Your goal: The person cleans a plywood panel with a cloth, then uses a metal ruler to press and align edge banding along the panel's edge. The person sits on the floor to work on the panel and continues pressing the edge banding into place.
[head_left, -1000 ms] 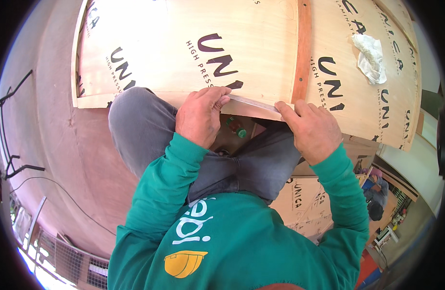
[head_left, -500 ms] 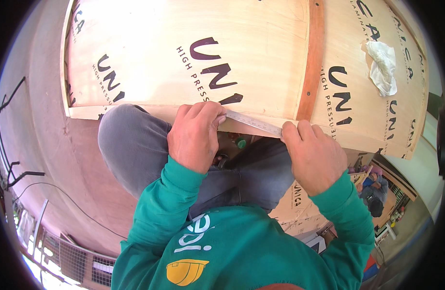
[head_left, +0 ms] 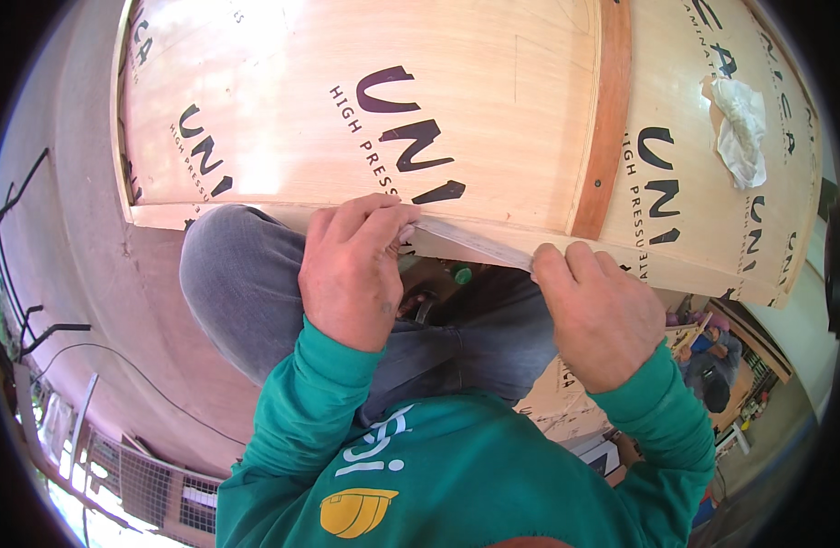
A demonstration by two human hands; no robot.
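Between my two hands stretches a narrow pale-grey strip (head_left: 475, 239), slanting down to the right along the near edge of a large wood-toned panel (head_left: 493, 119) with dark lettering. My left hand (head_left: 354, 279) pinches one end of it, fingertips resting at the panel's edge. The opposite end is gripped by my right hand (head_left: 598, 310), its fingers curled over. Fine marks show faintly on the strip, so it looks ruler-like, but its exact kind is unclear. Both ends are hidden by my fingers.
A reddish-brown batten (head_left: 604, 137) with screws crosses the panel. Crumpled white paper (head_left: 741, 137) lies right of it. My knee (head_left: 233, 283) presses close to the panel's edge. A small green object (head_left: 463, 275) shows below it. Another person (head_left: 712, 365) is at far right, near lettered boards.
Both hands and the strip have moved slightly down, the left hand also leftward. The strip's face has tilted, so its marks show less. The panel has shifted a little right in view.
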